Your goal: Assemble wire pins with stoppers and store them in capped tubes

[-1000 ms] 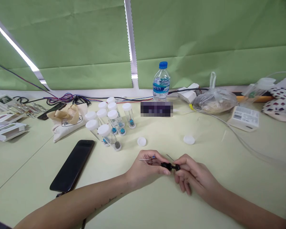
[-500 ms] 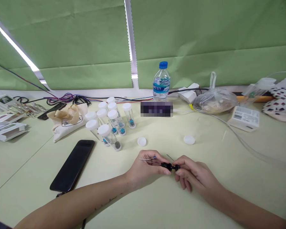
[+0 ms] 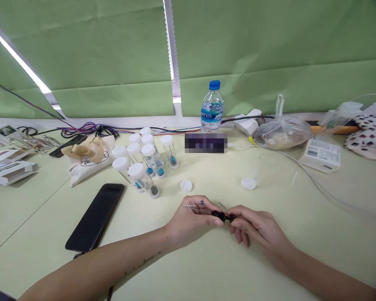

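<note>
Near the front middle of the table, my left hand (image 3: pixel 191 221) pinches a small black spool-like part (image 3: pixel 218 215) between thumb and fingers. Thin metal wires (image 3: pixel 191 205) run back over the palm, one with a small blue bead (image 3: pixel 202 202). My right hand (image 3: pixel 257 225) is closed on the other end of the same black part, with its thumb and forefinger on the narrow tip. A thin wire end (image 3: pixel 222 205) sticks out beyond the right fingertips. Two white caps (image 3: pixel 186 185) lie on the table just beyond my hands.
Several clear tubes with white lids (image 3: pixel 137 171) stand to the left, blue or grey pieces inside. A phone (image 3: pixel 95 217) lies beside my left forearm. A cloth pouch (image 3: pixel 92 161), water bottle (image 3: pixel 212 110), plastic bag (image 3: pixel 282 133) and white box (image 3: pixel 322 155) are farther back.
Both hands keep hold of the black part. They have shifted very slightly up in the view, and the wires over my left palm sit at a slightly different angle.
</note>
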The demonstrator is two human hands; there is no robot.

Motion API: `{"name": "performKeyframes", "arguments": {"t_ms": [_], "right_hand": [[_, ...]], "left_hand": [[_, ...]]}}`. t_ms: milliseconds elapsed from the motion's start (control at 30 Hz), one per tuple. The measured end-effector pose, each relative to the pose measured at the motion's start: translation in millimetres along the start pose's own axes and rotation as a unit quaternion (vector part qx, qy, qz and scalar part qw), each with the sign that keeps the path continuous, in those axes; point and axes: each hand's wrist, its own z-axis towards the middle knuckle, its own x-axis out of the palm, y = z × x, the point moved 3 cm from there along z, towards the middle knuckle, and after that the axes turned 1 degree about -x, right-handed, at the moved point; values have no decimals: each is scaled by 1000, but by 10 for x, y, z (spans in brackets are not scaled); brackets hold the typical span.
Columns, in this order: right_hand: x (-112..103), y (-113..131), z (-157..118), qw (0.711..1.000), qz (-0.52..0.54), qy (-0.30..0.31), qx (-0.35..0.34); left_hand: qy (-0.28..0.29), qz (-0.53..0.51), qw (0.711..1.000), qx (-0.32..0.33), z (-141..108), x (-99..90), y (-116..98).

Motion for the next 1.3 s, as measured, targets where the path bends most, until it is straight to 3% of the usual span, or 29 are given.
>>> {"name": "performKeyframes", "arguments": {"t_ms": [267, 533, 733, 1300], "right_hand": [[-6, 13, 4, 1000, 18, -10, -9], [-28, 31, -17, 996, 9, -70, -49], [-28, 3, -43, 994, -33, -71, -82], [-37, 42, -43, 996, -10, -58, -62]], "left_hand": [[1, 9, 1000, 6, 6, -18, 9], [-54, 5, 999, -7, 18, -71, -36], [-41, 6, 999, -4, 29, -51, -21], [-3, 5, 1000, 7, -2, -19, -4]]}}
